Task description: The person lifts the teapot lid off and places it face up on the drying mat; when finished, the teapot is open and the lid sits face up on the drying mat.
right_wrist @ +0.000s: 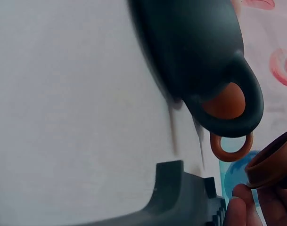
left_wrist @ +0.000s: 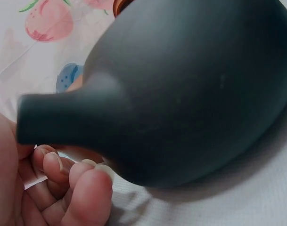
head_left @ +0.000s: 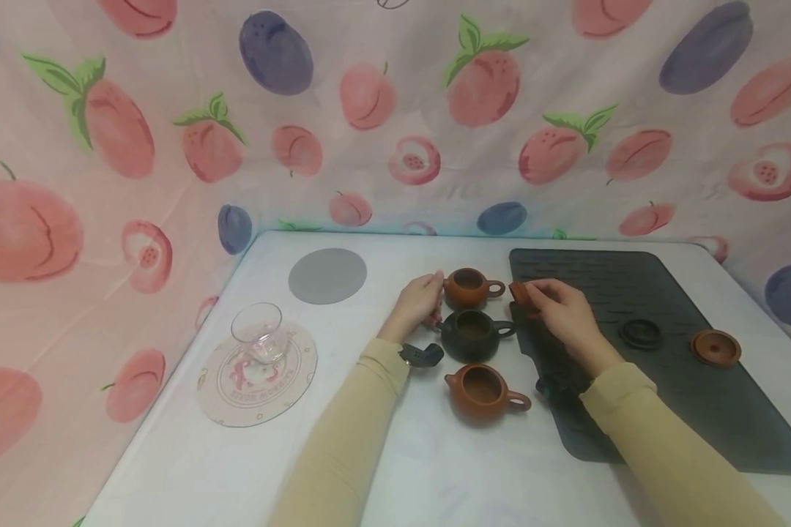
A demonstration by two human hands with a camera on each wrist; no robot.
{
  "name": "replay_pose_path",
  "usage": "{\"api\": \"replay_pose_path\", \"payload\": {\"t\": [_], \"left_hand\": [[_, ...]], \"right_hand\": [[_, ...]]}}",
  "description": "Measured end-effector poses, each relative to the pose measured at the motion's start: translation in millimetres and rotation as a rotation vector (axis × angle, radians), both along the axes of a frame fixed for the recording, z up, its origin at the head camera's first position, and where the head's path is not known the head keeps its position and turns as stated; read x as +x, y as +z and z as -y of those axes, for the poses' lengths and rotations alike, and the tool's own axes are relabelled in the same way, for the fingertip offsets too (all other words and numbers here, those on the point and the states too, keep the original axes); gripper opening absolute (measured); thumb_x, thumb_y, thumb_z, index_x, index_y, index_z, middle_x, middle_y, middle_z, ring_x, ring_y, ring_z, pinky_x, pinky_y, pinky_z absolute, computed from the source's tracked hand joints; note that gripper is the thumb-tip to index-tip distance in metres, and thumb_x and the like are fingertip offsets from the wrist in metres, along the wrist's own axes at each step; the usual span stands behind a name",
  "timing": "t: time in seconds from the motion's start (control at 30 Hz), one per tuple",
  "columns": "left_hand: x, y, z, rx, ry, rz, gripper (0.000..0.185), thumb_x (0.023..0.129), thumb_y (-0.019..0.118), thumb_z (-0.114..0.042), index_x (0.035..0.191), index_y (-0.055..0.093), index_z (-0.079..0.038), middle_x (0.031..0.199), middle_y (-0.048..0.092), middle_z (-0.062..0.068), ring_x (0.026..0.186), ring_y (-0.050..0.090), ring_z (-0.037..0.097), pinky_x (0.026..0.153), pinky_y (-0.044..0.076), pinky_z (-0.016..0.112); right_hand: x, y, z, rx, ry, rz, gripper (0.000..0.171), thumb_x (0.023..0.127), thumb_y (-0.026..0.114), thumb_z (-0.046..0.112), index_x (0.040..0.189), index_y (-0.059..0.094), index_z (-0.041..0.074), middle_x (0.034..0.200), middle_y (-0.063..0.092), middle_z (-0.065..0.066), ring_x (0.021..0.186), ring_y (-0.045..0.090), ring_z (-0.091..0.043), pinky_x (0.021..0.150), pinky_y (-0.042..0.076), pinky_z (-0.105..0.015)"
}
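Observation:
Three small teapots stand in a row in the head view. At the far end is a brown teapot [head_left: 466,298], its spout pinched by the fingers of my left hand [head_left: 419,298]. A black teapot [head_left: 468,348] sits in the middle; its spout and body [left_wrist: 190,94] hide part of that hand in the left wrist view. Nearest is a reddish-brown teapot [head_left: 477,406]. All three have their tops uncovered. My right hand [head_left: 565,311] holds a brown teapot lid [head_left: 519,294], tilted, just right of the far teapot's handle; in the right wrist view the lid's rim [right_wrist: 266,172] shows.
A dark ridged tea tray [head_left: 633,417] lies on the right, bearing a black lid [head_left: 641,334] and a brown lid [head_left: 717,348]. On the left, a clear glass [head_left: 266,340] stands on a round patterned mat [head_left: 257,410]. Behind it lies a grey disc [head_left: 327,276].

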State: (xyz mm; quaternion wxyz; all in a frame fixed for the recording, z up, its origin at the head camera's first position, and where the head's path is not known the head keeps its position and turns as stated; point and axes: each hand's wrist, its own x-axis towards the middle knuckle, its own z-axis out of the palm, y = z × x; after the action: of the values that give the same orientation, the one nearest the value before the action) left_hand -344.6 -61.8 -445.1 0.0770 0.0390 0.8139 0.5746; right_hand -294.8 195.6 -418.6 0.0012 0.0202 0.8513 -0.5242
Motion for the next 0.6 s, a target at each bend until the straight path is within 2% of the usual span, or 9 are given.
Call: {"api": "replay_pose_path", "payload": {"t": [0.13,0.37,0.6], "left_hand": [[0.5,0.2,-1.3,-0.012,0.001,-0.01,0.053,0.111,0.036,-0.044,0.09,0.057,-0.001,0.06,0.054,0.005,0.048,0.055,0.017,0.048,0.05,0.029],[-0.9,-1.4,-2.6,-0.007,0.011,-0.015,0.05,0.111,0.037,-0.042,0.092,0.059,-0.001,0.06,0.054,0.004,0.048,0.055,0.016,0.047,0.051,0.03],[-1.3,-1.7,-1.9,0.008,0.011,-0.01,0.05,0.111,0.038,-0.042,0.093,0.059,-0.001,0.06,0.054,0.004,0.049,0.055,0.017,0.048,0.05,0.03]], "right_hand": [[4.8,-2.1,-3.8,-0.037,-0.009,0.003,0.052,0.11,0.048,0.038,0.141,0.053,-0.002,0.137,0.054,-0.025,0.122,0.056,-0.037,0.1,0.049,-0.047],[11.3,-3.5,-9.3,-0.127,-0.042,0.004,0.053,0.11,0.047,0.037,0.141,0.053,-0.005,0.138,0.053,-0.025,0.117,0.058,-0.029,0.084,0.055,-0.024],[17.0,-6.6,-17.2,-0.178,-0.031,0.04,0.055,0.109,0.047,0.04,0.143,0.051,-0.004,0.138,0.052,-0.023,0.111,0.061,-0.021,0.084,0.054,-0.022]]}}
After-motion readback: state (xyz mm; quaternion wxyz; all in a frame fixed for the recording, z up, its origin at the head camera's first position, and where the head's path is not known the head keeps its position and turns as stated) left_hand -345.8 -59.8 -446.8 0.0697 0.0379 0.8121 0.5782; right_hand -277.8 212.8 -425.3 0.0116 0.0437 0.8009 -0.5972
